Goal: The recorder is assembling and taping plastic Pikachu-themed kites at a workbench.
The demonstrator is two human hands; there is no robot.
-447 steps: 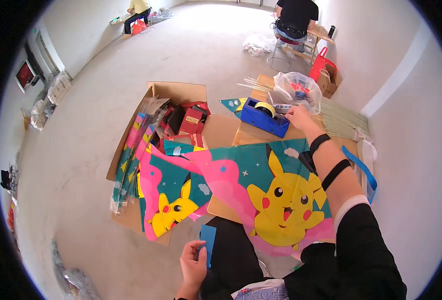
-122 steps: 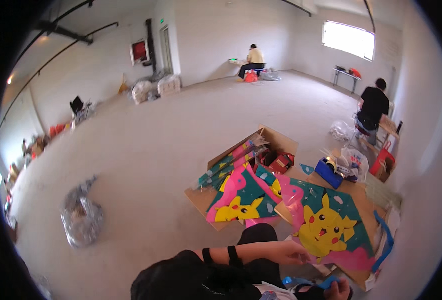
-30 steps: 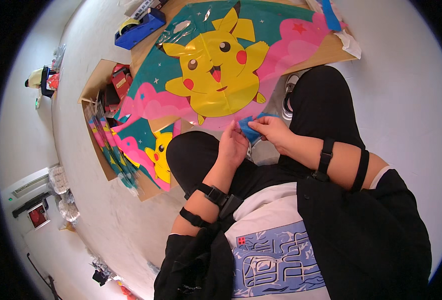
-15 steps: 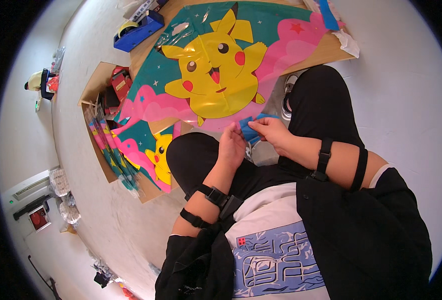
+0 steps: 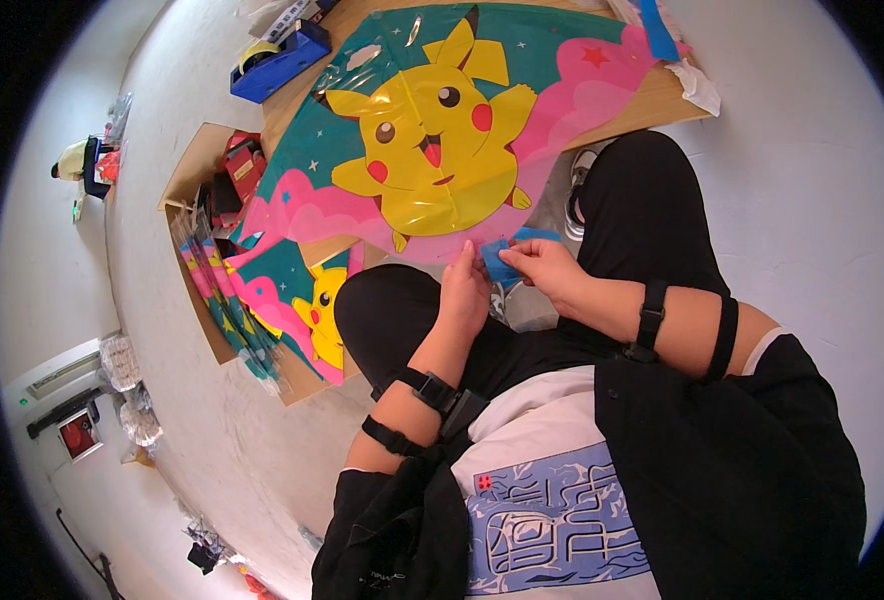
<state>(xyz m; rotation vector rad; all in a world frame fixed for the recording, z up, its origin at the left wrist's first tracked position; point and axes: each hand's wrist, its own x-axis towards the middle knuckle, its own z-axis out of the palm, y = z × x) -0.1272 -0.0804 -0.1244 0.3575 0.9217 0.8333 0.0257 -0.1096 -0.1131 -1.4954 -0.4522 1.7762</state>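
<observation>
Both hands are at the near edge of a large kite sheet (image 5: pixel 442 195), green and pink with a yellow cartoon animal. A thin blue strip (image 5: pixel 498 266) lies between my fingers, folded or bunched there. My left hand (image 5: pixel 465 292) pinches its left end, thumb and fingertips together next to the kite's bottom edge. My right hand (image 5: pixel 550 274) closes thumb and finger on its other side, with more blue material behind the knuckles. Whether the strip is joined to the kite is hidden by the fingers.
The kite lies on a wooden table (image 5: pixel 652 108). A blue tape dispenser (image 5: pixel 280 62) stands at its far left corner. On the floor at left, a cardboard box (image 5: pixel 200 165) holds packed kites (image 5: pixel 237 310) and red items. Another blue strip (image 5: pixel 659 32) and crumpled white paper (image 5: pixel 697 88) are at far right.
The blue strip has shifted slightly between my fingers and shows flatter. Both hands stay nearly in place, and the kite has not visibly moved.
</observation>
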